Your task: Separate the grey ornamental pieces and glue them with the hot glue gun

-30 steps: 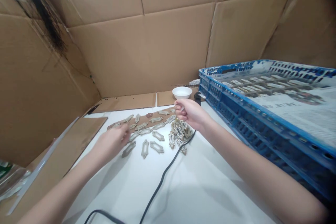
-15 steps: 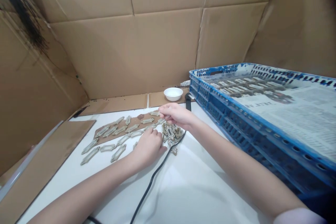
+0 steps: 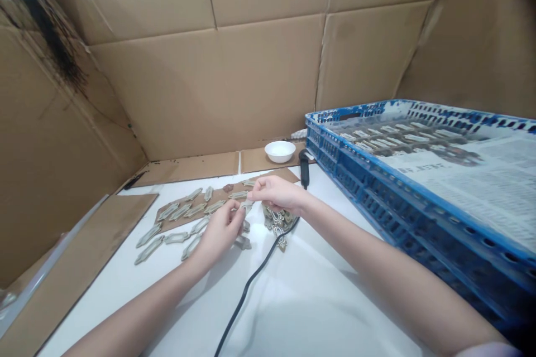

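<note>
A small pale metal frame piece (image 3: 247, 206) is raised above the table between my two hands. My left hand (image 3: 221, 227) pinches its near left side, thumb against fingers. My right hand (image 3: 280, 192) has its fingertips pressed together at the far upper edge of the same piece. Below my right wrist lies a pile of ornate metal frames (image 3: 277, 222). Several similar pieces, such as one metal frame (image 3: 149, 250), are spread left of my left hand, some on a strip of brown cardboard (image 3: 167, 225).
A black cable (image 3: 251, 279) crosses the white table (image 3: 318, 295) beside the pile. Behind stand a white bowl (image 3: 280, 152) and a black-handled tool (image 3: 304, 170). A blue crate (image 3: 355, 178) with newspaper and rows of frames fills the right. Cardboard walls (image 3: 201, 89) enclose the space.
My left hand has lifted off the table and turned upward, its fingertips now at a frame piece. My right hand has come slightly down and nearer to it. The view has shifted slightly.
</note>
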`<state>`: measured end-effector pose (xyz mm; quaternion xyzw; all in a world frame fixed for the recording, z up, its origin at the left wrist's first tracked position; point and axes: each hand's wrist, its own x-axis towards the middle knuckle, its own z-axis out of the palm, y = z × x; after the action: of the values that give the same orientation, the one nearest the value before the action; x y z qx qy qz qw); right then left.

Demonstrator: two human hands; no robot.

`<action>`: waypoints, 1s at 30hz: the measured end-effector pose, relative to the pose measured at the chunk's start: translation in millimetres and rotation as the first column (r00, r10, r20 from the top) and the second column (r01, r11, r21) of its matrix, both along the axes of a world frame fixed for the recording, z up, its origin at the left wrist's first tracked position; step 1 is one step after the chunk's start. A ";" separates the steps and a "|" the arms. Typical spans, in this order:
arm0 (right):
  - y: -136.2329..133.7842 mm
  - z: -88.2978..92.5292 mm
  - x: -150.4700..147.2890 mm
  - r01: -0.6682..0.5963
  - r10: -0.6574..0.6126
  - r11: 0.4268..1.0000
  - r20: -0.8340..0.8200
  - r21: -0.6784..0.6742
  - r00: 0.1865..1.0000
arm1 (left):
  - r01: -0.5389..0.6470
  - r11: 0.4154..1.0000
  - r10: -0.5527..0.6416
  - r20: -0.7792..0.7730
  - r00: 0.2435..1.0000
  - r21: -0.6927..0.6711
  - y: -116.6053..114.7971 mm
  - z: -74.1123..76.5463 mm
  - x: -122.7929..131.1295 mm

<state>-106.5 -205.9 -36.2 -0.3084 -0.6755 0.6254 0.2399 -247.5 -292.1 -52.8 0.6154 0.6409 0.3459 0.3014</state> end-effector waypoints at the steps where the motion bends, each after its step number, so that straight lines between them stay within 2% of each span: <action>1: -0.6 -1.7 -1.3 0.016 -0.016 1.000 0.019 0.016 1.000 | -0.007 1.000 0.008 0.081 0.997 -0.012 0.0 -0.9 0.6; 4: -2.4 -5.7 -4.7 0.053 -0.055 0.998 0.047 0.031 0.997 | 0.008 0.999 0.000 0.254 0.967 -0.031 0.0 -2.2 4.3; 6: -3.2 -7.5 -6.0 0.070 -0.073 0.997 0.061 0.044 0.996 | 0.033 0.999 -0.019 0.287 0.958 -0.043 -1.5 -0.9 6.4; 12: -3.5 -10.0 -7.5 0.084 -0.100 0.986 0.102 0.146 0.990 | 0.067 0.994 -0.056 0.118 0.991 -0.090 -9.9 5.3 4.2; 17: -5.4 -9.7 -9.7 0.049 -0.089 0.967 0.151 0.251 0.985 | 0.052 0.994 -0.049 0.038 0.998 -0.095 -11.2 3.4 1.6; 23: -12.6 -5.9 -11.0 0.106 -0.204 0.902 0.197 0.418 0.959 | 0.082 0.996 -0.081 0.018 0.997 -0.040 -10.9 1.7 1.0; 30: -16.7 0.1 -10.3 0.054 -0.143 0.916 0.198 0.397 0.970 | 0.054 0.996 -0.051 0.046 0.998 -0.076 -13.3 7.5 4.1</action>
<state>-116.8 -222.5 -36.1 -0.3566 -0.7922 0.4272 0.2503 -243.4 -305.5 -45.3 0.6124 0.6306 0.3263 0.3477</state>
